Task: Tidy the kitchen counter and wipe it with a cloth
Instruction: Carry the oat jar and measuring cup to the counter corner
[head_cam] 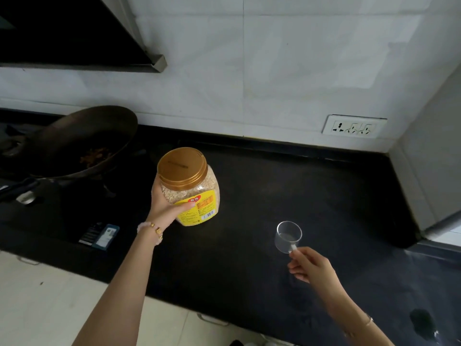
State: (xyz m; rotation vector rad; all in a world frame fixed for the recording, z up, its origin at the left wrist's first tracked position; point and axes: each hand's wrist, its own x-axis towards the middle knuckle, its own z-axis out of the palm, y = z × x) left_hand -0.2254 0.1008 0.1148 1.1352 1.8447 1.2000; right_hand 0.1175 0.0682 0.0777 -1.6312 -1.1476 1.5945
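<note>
A clear plastic jar of oats [197, 196] with a gold screw lid and a yellow label is tilted over the black counter [311, 191]. My left hand [166, 203] grips its left side, thumb across the label. To the right, my right hand [308, 267] pinches the handle of a small clear measuring scoop [288, 237], held just above the counter with its open mouth facing up and away. No cloth is in view.
A dark wok [82, 143] with food scraps sits on the stove at the left. A small dark packet [99, 236] lies near the counter's front edge. A wall socket [354, 127] is at the back right. A wet patch [422, 323] marks the near right counter.
</note>
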